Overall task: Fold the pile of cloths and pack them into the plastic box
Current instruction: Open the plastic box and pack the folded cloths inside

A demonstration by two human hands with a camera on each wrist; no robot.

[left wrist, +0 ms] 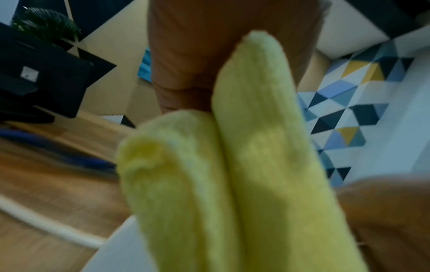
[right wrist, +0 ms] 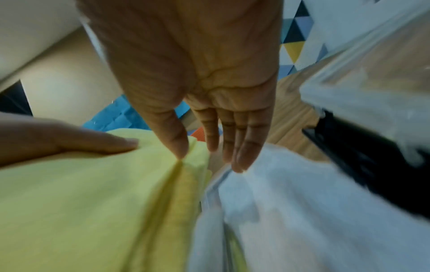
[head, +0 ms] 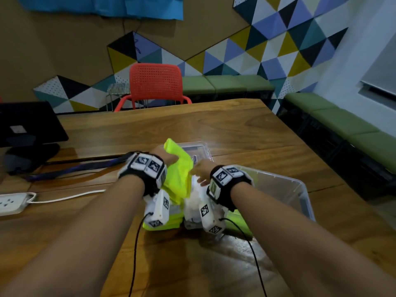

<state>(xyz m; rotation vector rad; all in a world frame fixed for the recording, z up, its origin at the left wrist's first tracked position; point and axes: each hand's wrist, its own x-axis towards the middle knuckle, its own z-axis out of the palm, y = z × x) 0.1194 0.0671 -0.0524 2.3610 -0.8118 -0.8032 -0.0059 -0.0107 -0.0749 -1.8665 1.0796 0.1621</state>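
Observation:
My left hand grips a bright yellow cloth and holds it up over the table; in the left wrist view the yellow cloth drapes over the fingers, below the palm. To its right, my right hand has straight fingers, and its thumb tip touches the yellow cloth at a crease. A white cloth lies bunched under the right wrist, also seen as white cloth. Folded yellow cloths lie beneath. The clear plastic box stands just right of the hands.
The box lid lies behind the hands on the wooden table. A black monitor and a white power strip with its cable sit at the left. A red chair stands at the far edge.

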